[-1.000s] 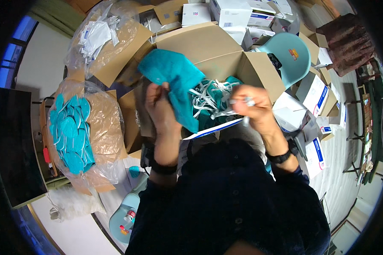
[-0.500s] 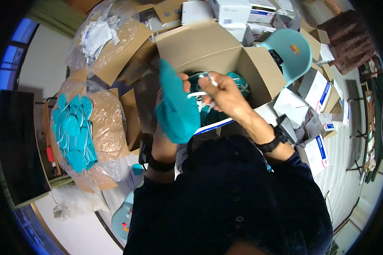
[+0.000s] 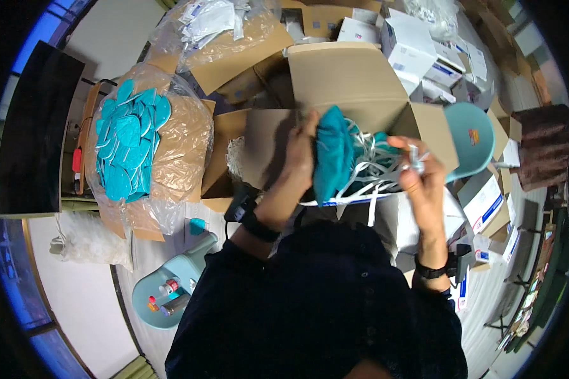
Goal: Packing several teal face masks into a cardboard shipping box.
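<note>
In my left hand (image 3: 302,148) is a teal face mask (image 3: 334,158), held on edge at the left of an open cardboard box; several may be stacked together, which I cannot tell. My fingers close round its far left side. White elastic straps (image 3: 367,167) hang in loops from the mask's right side, over the box, and one dangles past its near edge. My right hand (image 3: 425,180), fingers bent together, is raised at the box's right side. Between its fingertips is a small whitish, shiny thing (image 3: 413,159), too blurred to name. More teal shows inside the box (image 3: 348,82) behind the straps.
To the left, a plastic-lined carton (image 3: 183,145) bears a heap of teal masks (image 3: 129,139). White packets (image 3: 212,19) lie on another lined carton behind. White boxes (image 3: 408,47) and a teal chair (image 3: 474,139) stand right. Another teal chair (image 3: 152,309) holds bottles at lower left.
My right hand has moved away from the mask toward the right, and the straps now spread out. The mask has turned more upright in my left hand. The whole view has shifted.
</note>
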The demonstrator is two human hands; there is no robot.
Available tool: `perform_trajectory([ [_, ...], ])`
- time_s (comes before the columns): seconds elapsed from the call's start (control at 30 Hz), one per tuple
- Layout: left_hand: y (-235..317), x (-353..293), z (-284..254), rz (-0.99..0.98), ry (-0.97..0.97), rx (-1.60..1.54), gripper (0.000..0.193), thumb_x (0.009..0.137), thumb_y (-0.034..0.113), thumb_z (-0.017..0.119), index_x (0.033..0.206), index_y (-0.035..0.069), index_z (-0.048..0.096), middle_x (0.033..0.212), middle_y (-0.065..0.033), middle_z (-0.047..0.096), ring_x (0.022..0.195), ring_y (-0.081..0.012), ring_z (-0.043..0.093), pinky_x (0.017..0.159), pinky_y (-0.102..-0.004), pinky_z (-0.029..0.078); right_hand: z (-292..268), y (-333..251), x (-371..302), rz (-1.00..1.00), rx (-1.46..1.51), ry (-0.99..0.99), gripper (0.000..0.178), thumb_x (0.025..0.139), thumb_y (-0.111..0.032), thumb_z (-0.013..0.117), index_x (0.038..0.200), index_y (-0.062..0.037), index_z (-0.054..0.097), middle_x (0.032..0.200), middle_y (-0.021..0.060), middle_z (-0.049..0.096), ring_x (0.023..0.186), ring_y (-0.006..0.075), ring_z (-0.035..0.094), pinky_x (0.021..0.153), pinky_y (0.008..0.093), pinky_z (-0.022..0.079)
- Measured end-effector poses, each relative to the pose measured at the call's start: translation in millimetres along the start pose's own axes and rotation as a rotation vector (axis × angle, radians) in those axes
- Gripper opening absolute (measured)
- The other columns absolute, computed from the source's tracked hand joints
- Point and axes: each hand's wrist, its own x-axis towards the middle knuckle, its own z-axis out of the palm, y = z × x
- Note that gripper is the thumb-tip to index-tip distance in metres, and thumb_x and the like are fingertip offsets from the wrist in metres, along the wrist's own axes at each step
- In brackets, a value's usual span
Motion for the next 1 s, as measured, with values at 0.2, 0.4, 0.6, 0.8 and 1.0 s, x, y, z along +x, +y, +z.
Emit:
perform_trajectory([
  [0.2,-25.2,-0.4,21.5,0.408,0.087,0.429,0.062,0.097,0.057,0.044,0.101,-0.001,0.064,0.092,-0.0144,0.065,0.09,-0.0176,0.058,0.082,-0.0378,0.046,45.4,27.0,-2.0,-0.046,-0.172,-0.048,0.02,0.086,-0.003,0.061,0.105,0.0029,0.063,0.088,0.0062,0.067,0.079,0.0122,0.057,0.073,0.0292,0.048],
  [0.4,-8.2,-28.6,-8.4,0.333,-0.234,0.514,0.044,0.084,0.031,0.072,0.11,-0.003,0.06,0.102,-0.0081,0.065,0.097,-0.0132,0.056,0.084,-0.0301,0.047,31.1,61.4,7.3,0.224,0.274,0.073,0.024,0.096,-0.024,0.057,0.09,-0.0011,0.063,0.077,-0.0052,0.056,0.071,0.0058,0.047,0.064,0.0238,0.037],
  [0.6,47.9,-49.0,-43.4,0.532,-0.113,0.126,0.044,0.089,0.029,0.068,0.121,0.002,0.055,0.107,-0.0066,0.063,0.097,-0.0187,0.062,0.085,-0.0338,0.05,7.7,50.4,-8.8,-0.038,-0.255,-0.355,0.024,0.076,-0.019,0.074,0.087,0.0003,0.067,0.07,0.0038,0.062,0.062,0.0133,0.057,0.056,0.0294,0.044],
  [0.8,102.1,-6.7,-145.5,0.285,0.567,-0.154,0.033,0.089,0.032,0.058,0.114,0.01,0.056,0.097,-0.0044,0.062,0.076,-0.015,0.06,0.058,-0.0241,0.047,25.6,50.9,-13.5,-0.24,-0.567,-0.543,0.008,0.066,-0.007,0.071,0.074,-0.0093,0.069,0.071,0.011,0.066,0.064,0.029,0.065,0.06,0.0365,0.05],
  [1.0,217.7,10.8,-259.0,0.613,0.742,-0.313,0.011,0.085,0.025,0.057,0.085,0.016,0.052,0.066,0.0007,0.05,0.047,-0.0112,0.044,0.036,-0.0242,0.033,38.9,43.5,-18.5,-0.277,-0.625,-0.668,0.019,0.059,-0.009,0.072,0.077,-0.0087,0.065,0.073,0.0091,0.065,0.067,0.029,0.066,0.061,0.0375,0.05],
])
